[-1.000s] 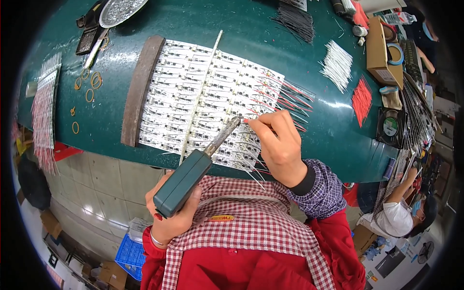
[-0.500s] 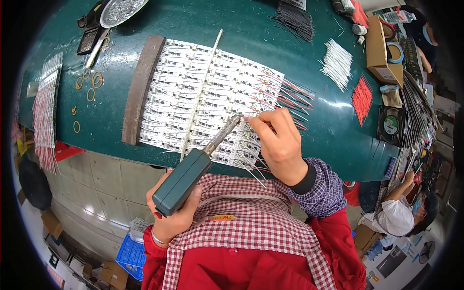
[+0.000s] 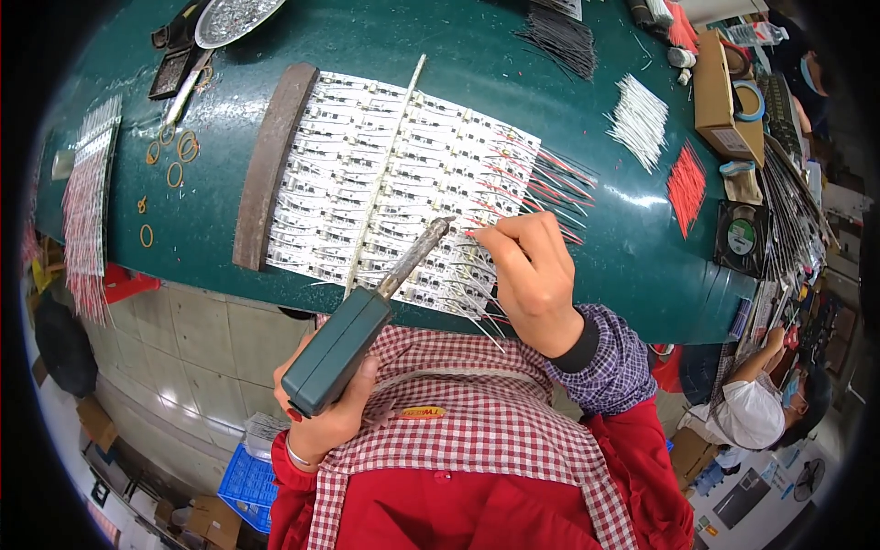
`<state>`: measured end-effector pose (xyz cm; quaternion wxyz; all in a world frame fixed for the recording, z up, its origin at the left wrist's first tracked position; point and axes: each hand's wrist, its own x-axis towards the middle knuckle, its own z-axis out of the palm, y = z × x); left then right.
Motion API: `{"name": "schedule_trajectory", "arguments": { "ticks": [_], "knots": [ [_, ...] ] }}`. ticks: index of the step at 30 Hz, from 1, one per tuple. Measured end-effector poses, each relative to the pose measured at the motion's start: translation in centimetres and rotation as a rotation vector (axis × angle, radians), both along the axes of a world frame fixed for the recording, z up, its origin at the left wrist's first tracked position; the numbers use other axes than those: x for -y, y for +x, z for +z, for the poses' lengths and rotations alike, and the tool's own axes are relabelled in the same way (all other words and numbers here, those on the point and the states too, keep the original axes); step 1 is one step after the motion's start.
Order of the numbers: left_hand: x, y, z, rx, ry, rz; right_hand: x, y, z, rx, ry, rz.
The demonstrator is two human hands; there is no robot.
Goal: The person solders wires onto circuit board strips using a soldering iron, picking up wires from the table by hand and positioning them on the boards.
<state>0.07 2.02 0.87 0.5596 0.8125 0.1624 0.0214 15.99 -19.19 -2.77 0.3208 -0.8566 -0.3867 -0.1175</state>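
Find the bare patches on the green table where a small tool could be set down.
Bare green table lies between the white circuit strip panel and the red wire bundle, and between the brown wooden block and the yellow rubber bands. It is crowded around the right hand and along the right edge.

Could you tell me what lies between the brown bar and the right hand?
In the head view, rows of white circuit strips fill the stretch from bar to right hand.

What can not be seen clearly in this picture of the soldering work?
- Head view: what the right hand pinches; its own fingers hide it.
- Head view: the soldering iron tip's exact contact on the white strips; too small.
- Head view: the metal tray; cut off by the top edge.
- Head view: the left hand palm; hidden behind the iron's handle.
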Motion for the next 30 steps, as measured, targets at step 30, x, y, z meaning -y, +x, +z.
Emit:
{"name": "schedule_trajectory", "arguments": {
  "ticks": [30],
  "knots": [
    [0.4, -1.7, -0.7, -0.042, -0.054, 0.053, 0.0, -1.0, -0.2, -0.113, -0.037, -0.027]
  ]
}}
